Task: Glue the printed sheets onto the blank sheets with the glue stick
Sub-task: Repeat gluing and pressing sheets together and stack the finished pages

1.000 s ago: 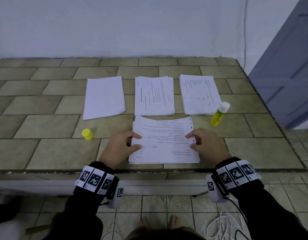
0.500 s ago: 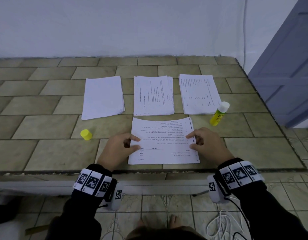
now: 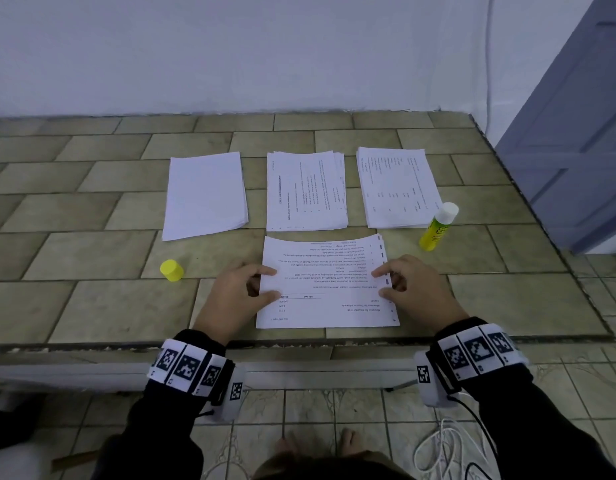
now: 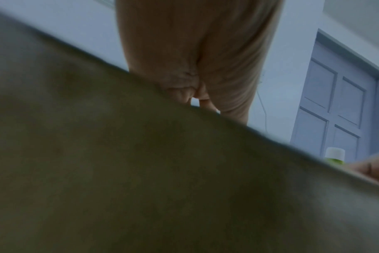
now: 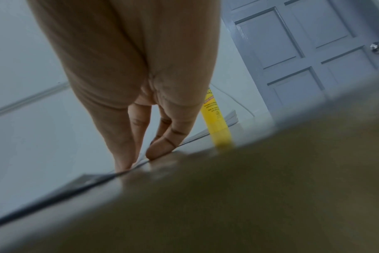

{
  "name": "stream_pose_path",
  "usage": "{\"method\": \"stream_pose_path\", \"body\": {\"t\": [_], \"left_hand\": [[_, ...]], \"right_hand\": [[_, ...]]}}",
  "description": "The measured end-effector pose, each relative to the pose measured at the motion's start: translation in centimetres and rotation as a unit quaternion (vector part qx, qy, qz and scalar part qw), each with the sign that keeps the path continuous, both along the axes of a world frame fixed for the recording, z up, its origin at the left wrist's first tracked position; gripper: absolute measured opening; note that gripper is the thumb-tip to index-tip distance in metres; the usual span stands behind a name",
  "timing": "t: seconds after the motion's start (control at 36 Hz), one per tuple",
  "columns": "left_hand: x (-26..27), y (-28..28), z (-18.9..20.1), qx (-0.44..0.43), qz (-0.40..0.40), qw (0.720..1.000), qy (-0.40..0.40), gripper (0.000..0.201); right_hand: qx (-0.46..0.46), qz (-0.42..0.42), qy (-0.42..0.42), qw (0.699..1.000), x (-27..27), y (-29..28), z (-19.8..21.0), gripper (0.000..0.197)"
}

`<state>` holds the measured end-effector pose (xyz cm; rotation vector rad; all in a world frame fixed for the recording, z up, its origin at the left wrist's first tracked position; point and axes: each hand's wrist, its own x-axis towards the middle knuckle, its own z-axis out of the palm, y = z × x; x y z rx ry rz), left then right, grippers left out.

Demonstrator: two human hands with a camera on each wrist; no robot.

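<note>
A printed sheet point(image 3: 325, 282) lies on the tiled counter near its front edge, text upside down to me. My left hand point(image 3: 261, 283) presses its left edge with thumb and index finger on top. My right hand point(image 3: 382, 282) presses the right edge the same way; in the right wrist view its fingertips point(image 5: 157, 151) touch the sheet's edge. The glue stick point(image 3: 438, 226) stands uncapped to the right, and its yellow cap point(image 3: 171, 270) lies to the left. Behind are a blank stack point(image 3: 206, 194) and two printed stacks point(image 3: 304, 190) point(image 3: 396, 187).
The counter's front edge point(image 3: 299, 342) runs just under my wrists. A white wall point(image 3: 265, 64) backs the counter and a grey-blue door point(image 3: 576, 133) stands at the right. White cable point(image 3: 448, 452) lies on the floor below.
The sheet's far edge, bowed up a second ago, has settled flatter onto the counter. Both hands have stayed at its side edges.
</note>
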<state>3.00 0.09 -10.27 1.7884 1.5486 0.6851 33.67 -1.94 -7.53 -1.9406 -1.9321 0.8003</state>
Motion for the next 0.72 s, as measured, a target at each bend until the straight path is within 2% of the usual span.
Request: {"method": "stream_pose_path", "body": {"t": [0.08,0.17,0.28,0.33,0.39,0.5,0.61,0.72], "left_hand": [[0.0,-0.2,0.2,0.016,0.012,0.999,0.042,0.043],[-0.2,-0.1,0.2,0.046,0.014,0.991,0.122,0.056],[0.9,-0.1,0.5,0.062,-0.018,0.989,0.136,0.052],[1.7,0.1,0.4,0.067,-0.037,0.983,0.166,0.065],[2.5,0.4,0.0,0.060,-0.061,0.967,0.238,0.080],[3.5,0.6,-1.4,0.065,-0.079,0.934,0.342,0.084],[3.7,0.4,-1.9,0.071,-0.071,0.932,0.349,0.081],[3.9,-0.3,-2.0,0.081,-0.065,0.933,0.343,0.078]], "right_hand": [[-0.011,0.010,-0.040,0.999,-0.4,-0.2,0.2,0.026],[0.035,0.018,-0.131,0.991,-0.9,-0.6,0.5,0.027],[0.055,0.020,-0.213,0.975,-1.7,-1.4,1.1,0.028],[0.057,0.022,-0.226,0.972,-1.9,-1.6,1.2,0.027],[0.064,0.025,-0.229,0.971,-1.9,-1.6,1.1,0.027],[0.065,0.025,-0.257,0.964,-2.2,-1.8,0.5,0.028],[0.067,0.013,-0.307,0.949,-3.9,-1.9,0.3,0.035],[0.129,0.068,-0.243,0.959,-7.1,-2.1,-1.1,0.052]]}}
